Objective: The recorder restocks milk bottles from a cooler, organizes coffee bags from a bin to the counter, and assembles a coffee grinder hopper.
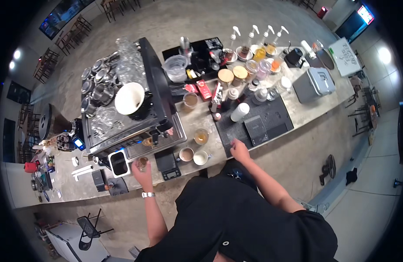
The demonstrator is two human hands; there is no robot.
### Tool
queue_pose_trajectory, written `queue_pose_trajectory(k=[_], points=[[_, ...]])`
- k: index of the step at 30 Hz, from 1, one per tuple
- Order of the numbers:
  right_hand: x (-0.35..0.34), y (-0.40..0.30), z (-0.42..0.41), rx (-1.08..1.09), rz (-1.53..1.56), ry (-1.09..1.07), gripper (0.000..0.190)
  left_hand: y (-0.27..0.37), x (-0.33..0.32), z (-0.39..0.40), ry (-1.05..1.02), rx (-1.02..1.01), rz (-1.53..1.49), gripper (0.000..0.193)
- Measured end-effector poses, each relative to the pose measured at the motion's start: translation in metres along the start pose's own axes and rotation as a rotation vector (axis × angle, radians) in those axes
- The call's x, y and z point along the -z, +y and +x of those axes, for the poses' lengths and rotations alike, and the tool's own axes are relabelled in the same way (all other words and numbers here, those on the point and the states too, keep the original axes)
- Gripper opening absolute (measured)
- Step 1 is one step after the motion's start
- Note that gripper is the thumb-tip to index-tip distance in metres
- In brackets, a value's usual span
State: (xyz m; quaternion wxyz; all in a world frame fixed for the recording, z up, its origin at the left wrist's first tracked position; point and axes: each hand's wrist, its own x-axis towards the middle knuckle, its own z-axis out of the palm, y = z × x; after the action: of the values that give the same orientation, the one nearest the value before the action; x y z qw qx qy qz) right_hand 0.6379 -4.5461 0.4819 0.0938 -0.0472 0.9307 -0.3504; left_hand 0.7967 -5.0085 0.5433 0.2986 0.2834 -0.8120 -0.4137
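My left hand (143,174) is closed around a small clear glass (142,162) with brown contents, between the knock box (119,163) and a black digital scale (168,165), just in front of the espresso machine (132,131). Right of the scale stand a cup of brown drink (186,154), a cup of pale, milky liquid (200,158) and, behind them, a glass of amber liquid (201,136). My right hand (239,150) rests at the near edge of the black rubber bar mat (227,137); its fingers are curled, and whether they hold anything is unclear.
A white bottle (240,112) stands on the mat. Farther back are wooden-lidded jars (225,75), pump bottles (260,54) and a plastic cup of brown drink (190,100). A grey ice box (314,85) stands at the right. A tamper (109,186) sits at the counter's left.
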Motion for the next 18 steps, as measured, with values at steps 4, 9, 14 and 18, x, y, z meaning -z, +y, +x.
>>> queue_pose_trajectory(k=[4, 9, 14, 18], points=[[0.010, 0.084, -0.005, -0.206, 0.111, -0.014, 0.012, 0.056, -0.046, -0.070, -0.134, 0.025, 0.086, 0.058], [0.035, 0.158, 0.007, -0.344, 0.238, 0.170, 0.010, 0.113, -0.121, -0.136, -0.507, 0.005, 0.080, 0.051], [0.085, 0.205, 0.044, -0.293, 0.507, 0.163, 0.007, 0.141, -0.226, -0.188, -0.671, -0.044, 0.117, 0.051], [0.117, 0.228, 0.069, -0.298, 0.577, 0.124, 0.008, 0.132, -0.309, -0.211, -0.677, -0.085, 0.293, 0.055]])
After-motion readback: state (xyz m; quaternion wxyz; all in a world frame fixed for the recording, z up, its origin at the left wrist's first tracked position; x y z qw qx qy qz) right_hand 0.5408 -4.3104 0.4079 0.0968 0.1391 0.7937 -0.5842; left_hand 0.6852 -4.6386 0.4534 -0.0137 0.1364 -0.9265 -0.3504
